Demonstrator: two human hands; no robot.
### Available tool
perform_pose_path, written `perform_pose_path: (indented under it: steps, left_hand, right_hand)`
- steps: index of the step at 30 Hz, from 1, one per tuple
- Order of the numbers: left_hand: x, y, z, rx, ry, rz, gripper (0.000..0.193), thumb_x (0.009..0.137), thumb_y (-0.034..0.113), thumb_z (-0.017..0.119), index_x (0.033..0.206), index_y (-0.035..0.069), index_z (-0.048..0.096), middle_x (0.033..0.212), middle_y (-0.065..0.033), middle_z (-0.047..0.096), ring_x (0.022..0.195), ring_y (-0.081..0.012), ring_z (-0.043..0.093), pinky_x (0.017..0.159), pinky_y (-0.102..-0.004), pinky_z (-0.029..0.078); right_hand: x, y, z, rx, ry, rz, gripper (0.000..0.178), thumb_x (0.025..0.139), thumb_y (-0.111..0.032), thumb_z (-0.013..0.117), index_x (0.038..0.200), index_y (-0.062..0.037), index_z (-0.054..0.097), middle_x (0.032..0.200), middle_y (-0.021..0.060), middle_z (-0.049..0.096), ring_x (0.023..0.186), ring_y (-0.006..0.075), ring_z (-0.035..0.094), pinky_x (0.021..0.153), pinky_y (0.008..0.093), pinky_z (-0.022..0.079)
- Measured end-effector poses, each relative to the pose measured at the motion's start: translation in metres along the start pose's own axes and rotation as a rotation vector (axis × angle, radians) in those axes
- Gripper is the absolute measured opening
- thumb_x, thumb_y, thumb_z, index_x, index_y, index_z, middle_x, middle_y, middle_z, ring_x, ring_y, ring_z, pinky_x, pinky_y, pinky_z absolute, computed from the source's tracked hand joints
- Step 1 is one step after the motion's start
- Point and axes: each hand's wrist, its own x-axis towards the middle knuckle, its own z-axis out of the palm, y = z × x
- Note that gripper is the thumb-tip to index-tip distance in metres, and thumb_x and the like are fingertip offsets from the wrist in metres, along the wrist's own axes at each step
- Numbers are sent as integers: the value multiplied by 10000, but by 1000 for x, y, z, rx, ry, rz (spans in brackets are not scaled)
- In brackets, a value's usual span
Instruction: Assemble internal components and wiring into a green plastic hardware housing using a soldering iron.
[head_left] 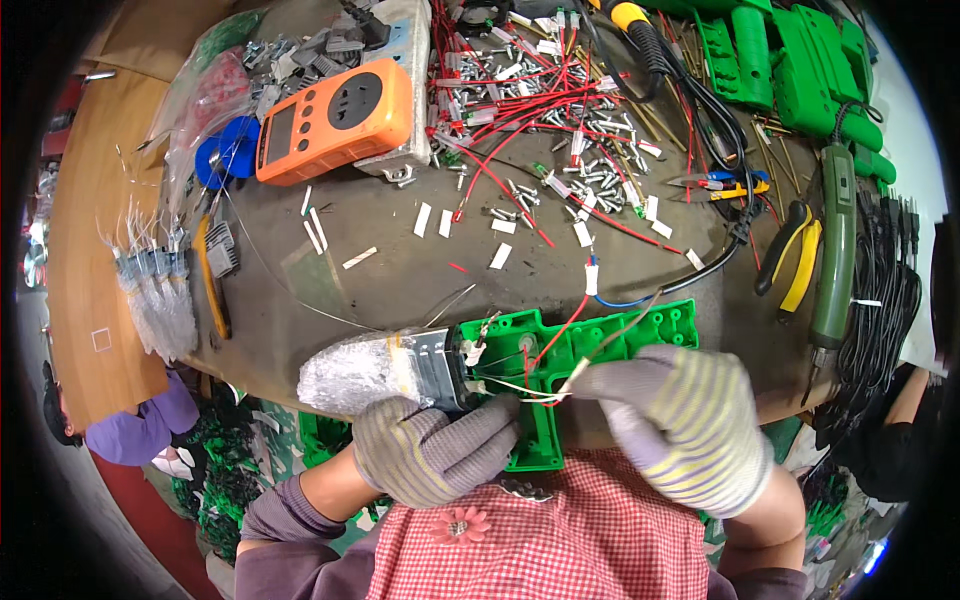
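A green plastic tool housing lies with its inside facing up at the table's near edge. At its left end sits a part wrapped in bubble wrap, with a dark metal end and thin wires leading out. My left hand, in a grey striped glove, curls against that dark end and the housing's near side. Over the housing's right part, my gloved right hand pinches thin pale wires near a white sleeve; its fingertips partly hide them. A red wire rises from the housing to a black power cord.
An orange meter stands at back left beside a blue spool. Screws and red wires are heaped at the back. On the right lie pliers, a green electric screwdriver and black cords. Several wrapped parts lie left.
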Motion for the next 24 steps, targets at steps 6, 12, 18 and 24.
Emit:
perform_pose_path:
  steps: [6,12,18,24]
  left_hand:
    - [2,-2,-3,3,-9,4,283,762,272,634,1007,152,713,1132,-36,699,605,-85,607,384,-245,398]
    - [3,-3,-2,-29,22,14,274,747,261,641,975,119,699,1069,-44,690,592,-101,576,397,-254,402]
    - [0,-2,6,-30,115,17,283,734,254,626,957,93,687,1078,-53,694,551,-87,510,418,-242,396]
    - [-2,-2,9,-30,135,12,301,738,252,614,962,60,675,1105,-67,702,533,-80,505,388,-246,381]
  right_hand:
    - [10,-15,11,-181,-136,-211,232,812,-215,588,1013,-119,653,720,29,566,608,198,592,499,351,458]
    - [22,-22,16,-517,-193,-425,340,837,-269,561,1131,-151,683,706,12,553,562,165,572,469,343,435]
    - [31,-26,20,-552,-260,-398,398,869,-244,522,1209,-85,653,624,45,547,519,189,568,447,360,416]
    - [39,-36,15,-491,-321,-304,348,868,-219,528,1168,-112,668,619,45,542,525,231,576,469,385,426]
